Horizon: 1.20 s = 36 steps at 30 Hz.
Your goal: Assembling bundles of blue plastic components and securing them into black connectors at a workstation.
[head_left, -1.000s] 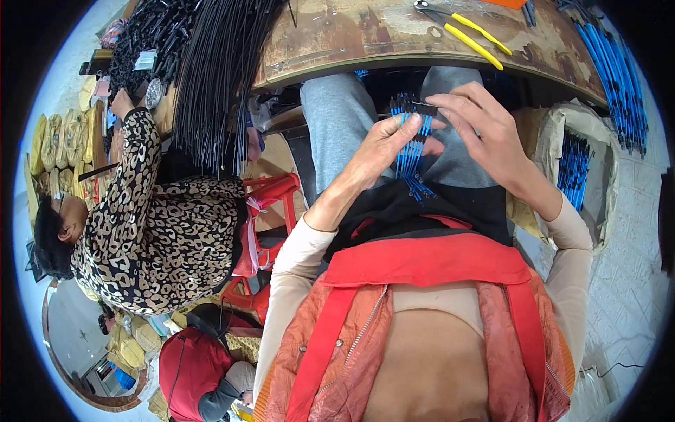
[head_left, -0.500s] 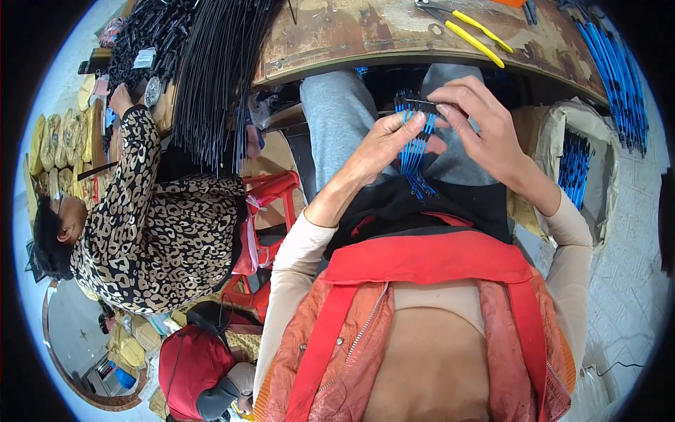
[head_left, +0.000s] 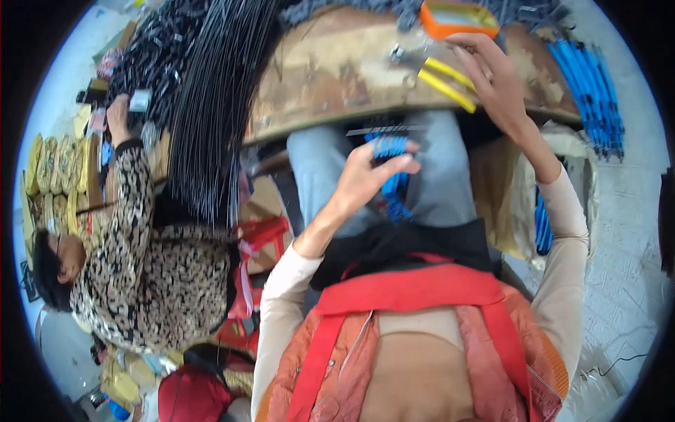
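- Since the earlier frames, the right hand (head_left: 492, 81) is no longer working at the lap: it is now reaching up over the desk (head_left: 330, 77), its fingers loosely curled and closing on nothing that I can make out.
- Its fingertips are hovering just beside the yellow-handled pliers (head_left: 439, 79) that are lying on the worn wooden top, and just below the orange tray (head_left: 458, 17) at the far edge; whether they are touching the pliers cannot be told.
- Meanwhile the left hand (head_left: 369, 176) is staying over the lap, its fingers wrapping around and pinching a bundle of blue cable ties (head_left: 390, 172) against the grey trousers.
- A thin metal strip (head_left: 383, 130) is showing just above that bundle, under the desk's near edge.
- More blue cable ties (head_left: 590, 84) are lying in a heap at the desk's right end, with some hanging lower beside the right forearm.
- A thick sheaf of black cable ties (head_left: 211, 112) is draping off the desk's left end.
- At the far left, another person in a leopard-print top (head_left: 140, 274) is sitting with one hand (head_left: 118, 116) raised among the black parts.
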Available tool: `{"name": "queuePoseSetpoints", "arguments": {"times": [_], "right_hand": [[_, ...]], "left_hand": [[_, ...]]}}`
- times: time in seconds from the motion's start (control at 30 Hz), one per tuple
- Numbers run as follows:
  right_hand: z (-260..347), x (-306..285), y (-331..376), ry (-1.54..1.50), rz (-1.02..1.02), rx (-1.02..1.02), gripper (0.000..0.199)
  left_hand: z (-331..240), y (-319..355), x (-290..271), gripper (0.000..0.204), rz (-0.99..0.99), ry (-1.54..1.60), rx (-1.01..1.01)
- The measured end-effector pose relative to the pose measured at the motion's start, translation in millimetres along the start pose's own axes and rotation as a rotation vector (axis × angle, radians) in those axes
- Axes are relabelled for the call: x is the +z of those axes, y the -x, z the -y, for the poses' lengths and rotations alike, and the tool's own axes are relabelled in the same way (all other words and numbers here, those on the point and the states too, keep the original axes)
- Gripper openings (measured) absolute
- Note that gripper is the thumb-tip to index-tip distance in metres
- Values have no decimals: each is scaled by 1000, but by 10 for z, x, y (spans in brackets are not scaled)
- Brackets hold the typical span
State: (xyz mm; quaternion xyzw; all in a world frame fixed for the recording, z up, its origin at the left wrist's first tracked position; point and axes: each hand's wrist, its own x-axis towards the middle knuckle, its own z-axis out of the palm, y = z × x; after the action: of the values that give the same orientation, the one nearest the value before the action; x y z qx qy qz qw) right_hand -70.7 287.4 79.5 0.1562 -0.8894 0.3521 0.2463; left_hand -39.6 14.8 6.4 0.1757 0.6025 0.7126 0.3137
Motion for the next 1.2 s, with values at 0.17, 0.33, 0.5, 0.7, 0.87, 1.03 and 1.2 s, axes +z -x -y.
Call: {"name": "queuePoseSetpoints", "arguments": {"times": [0.17, 0.33, 0.5, 0.7, 0.87, 1.03, 1.2], "right_hand": [[-1215, -356, -804, 338, 154, 128, 18], [-1638, -296, -1115, 450, 437, 101, 23], [-1703, -278, -1165, 362, 482, 40, 19], [-1796, -380, -1103, 355, 413, 54, 17], [-1644, -430, -1107, 425, 165, -73, 19], [-835, -324, -877, 267, 98, -164, 19], [199, -125, -182, 28, 254, -58, 21]], "left_hand": [[-171, -335, -69, 19, -118, -283, 291], [-308, -472, -29, 20, -115, -51, 271], [-438, -458, -82, 25, -96, 80, 62], [-373, -393, -94, 24, -47, -8, 144], [-276, -403, -158, 23, -54, -163, 315], [-169, -413, -244, 23, -56, -304, 327], [-106, -347, -250, 21, -67, -156, 347]]}}
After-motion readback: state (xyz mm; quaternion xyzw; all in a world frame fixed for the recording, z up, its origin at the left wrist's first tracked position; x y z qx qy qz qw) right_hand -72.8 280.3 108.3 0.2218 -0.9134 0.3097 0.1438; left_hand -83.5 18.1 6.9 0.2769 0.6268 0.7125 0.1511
